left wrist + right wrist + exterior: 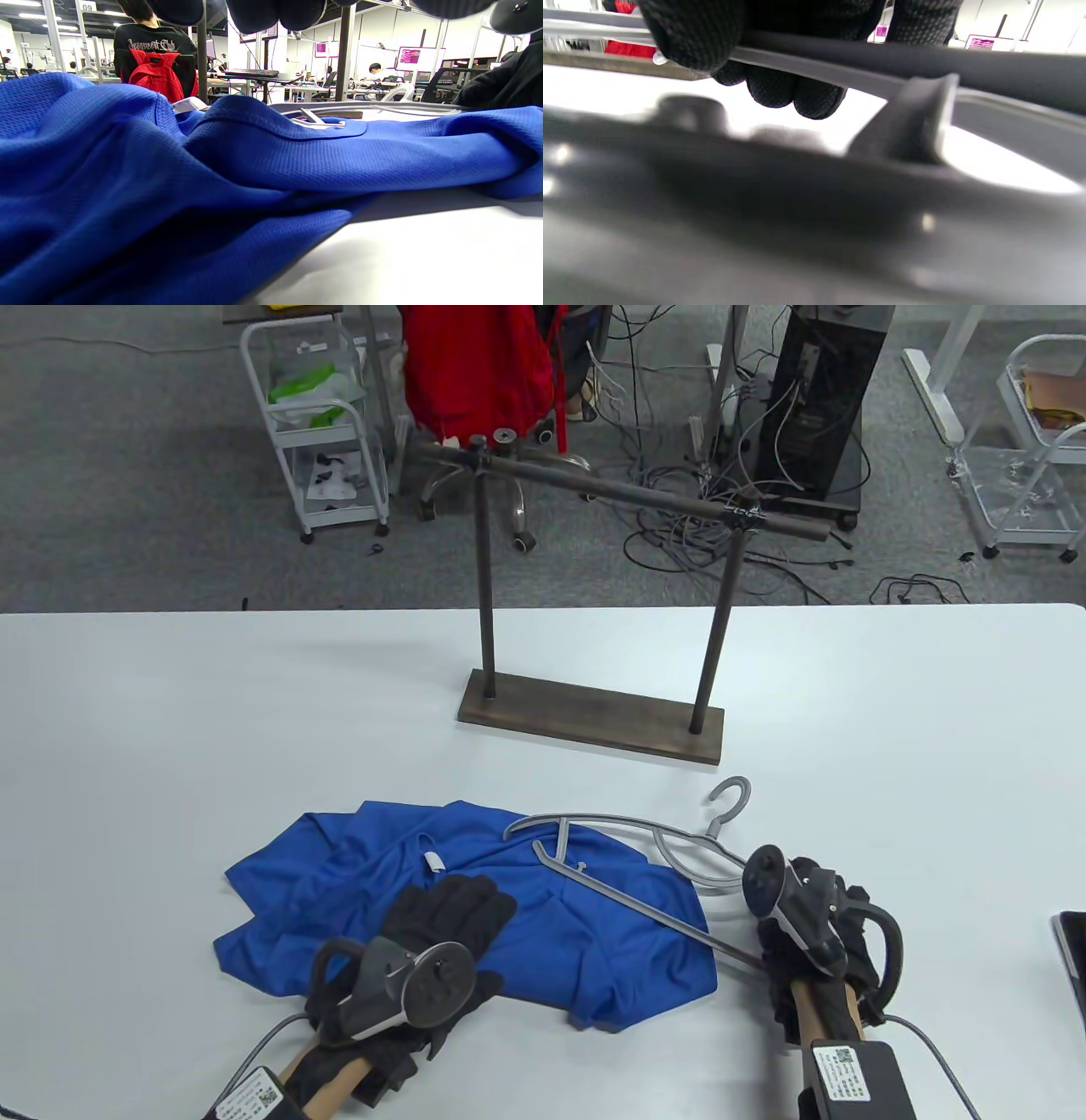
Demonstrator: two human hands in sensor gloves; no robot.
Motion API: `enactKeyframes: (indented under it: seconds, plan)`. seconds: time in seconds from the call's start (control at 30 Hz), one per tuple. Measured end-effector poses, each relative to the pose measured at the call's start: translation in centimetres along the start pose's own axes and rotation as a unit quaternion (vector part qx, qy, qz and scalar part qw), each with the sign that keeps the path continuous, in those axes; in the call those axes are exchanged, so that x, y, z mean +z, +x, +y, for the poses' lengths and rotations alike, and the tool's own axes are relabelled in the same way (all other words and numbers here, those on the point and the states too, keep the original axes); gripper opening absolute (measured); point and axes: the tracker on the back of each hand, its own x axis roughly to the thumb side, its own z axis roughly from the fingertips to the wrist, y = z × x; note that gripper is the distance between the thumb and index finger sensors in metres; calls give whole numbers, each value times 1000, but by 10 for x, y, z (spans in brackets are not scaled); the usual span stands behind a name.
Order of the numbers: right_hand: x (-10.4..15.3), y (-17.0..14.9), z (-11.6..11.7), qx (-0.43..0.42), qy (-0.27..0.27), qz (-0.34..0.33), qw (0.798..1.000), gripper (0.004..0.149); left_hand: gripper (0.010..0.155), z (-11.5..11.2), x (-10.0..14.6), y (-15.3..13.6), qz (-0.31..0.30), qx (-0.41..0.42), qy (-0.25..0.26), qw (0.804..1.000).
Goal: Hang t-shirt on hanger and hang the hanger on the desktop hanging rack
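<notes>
So we've got the blue t-shirt (475, 916) lying crumpled and flat on the white table (170, 746), down around 6 o'clock from the desktop hanging rack (594, 602), which stands upright further back with nothing on its bar. Our left hand (441, 920) lies flat on top of the shirt, fingers straight and pointing toward 1 o'clock, just pressing the fabric, not pinching anything. The grey hanger (628, 857) lies half on the shirt's right side, hook pointing to about 1 o'clock toward the rack's base. Our right hand (814, 950) is at the hanger's 4 o'clock end, and the right wrist view shows the fingers (797, 93) curled round a hanger bar (840, 80), so that one's properly gripped.
</notes>
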Motion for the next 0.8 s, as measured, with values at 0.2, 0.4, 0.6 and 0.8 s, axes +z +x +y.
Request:
enactKeyframes:
  seconds: [0.2, 0.4, 0.6, 0.8]
  plan:
    - [4, -16, -23, -80, -51, 1, 996, 45, 81, 0, 0, -1, 2, 0, 2, 1000]
    - [16, -34, -49, -209, -83, -20, 974, 45, 81, 5, 0, -6, 8, 7, 12, 1000]
    - [25, -38, -57, -267, -114, -20, 957, 45, 80, 25, 4, -36, 55, 61, 54, 995]
    - [31, -34, -59, -258, -149, -38, 954, 45, 80, 25, 2, -81, 143, 99, 54, 983]
